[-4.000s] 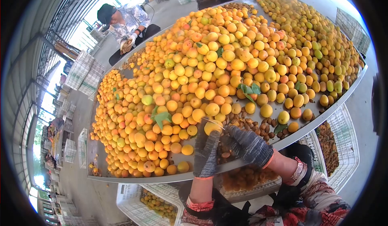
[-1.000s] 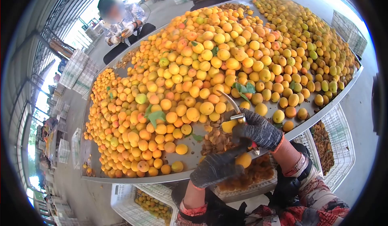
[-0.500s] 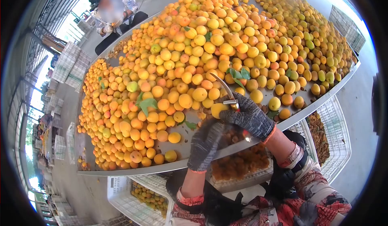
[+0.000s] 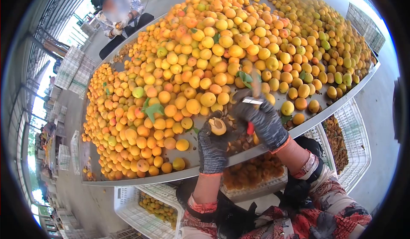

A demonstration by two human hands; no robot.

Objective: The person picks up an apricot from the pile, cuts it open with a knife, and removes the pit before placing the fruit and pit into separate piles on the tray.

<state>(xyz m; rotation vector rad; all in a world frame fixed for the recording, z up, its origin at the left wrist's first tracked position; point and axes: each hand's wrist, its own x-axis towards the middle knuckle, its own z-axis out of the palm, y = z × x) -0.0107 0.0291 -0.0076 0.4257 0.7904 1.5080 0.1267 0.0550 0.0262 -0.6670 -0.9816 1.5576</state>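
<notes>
My left hand (image 4: pixel 213 148), in a dark grey knitted glove, holds an opened apricot half (image 4: pixel 217 126) with its hollow facing up. To its right, my right hand (image 4: pixel 260 121), gloved alike, is closed round a knife (image 4: pixel 255 89); its blade is blurred and points away from me, and a bit of red handle shows below the fingers. Both hands are over the near edge of a metal table (image 4: pixel 273 146) piled with whole apricots (image 4: pixel 192 68). Pits and scraps (image 4: pixel 241 145) lie between the hands. Green leaves (image 4: pixel 153 110) rest on the fruit.
Below the table edge, a crate (image 4: pixel 256 181) holds orange fruit pieces. White crates stand at the lower left (image 4: pixel 128 205) and right (image 4: pixel 354 132), the latter beside brown scraps (image 4: pixel 336 149). A person (image 4: pixel 117 12) sits across the table at the upper left. Stacked crates (image 4: pixel 70 68) stand left.
My hands have moved apart. The apricot that was whole-looking at the blade now shows as an open half in my left hand. The knife has turned more upright and moved right.
</notes>
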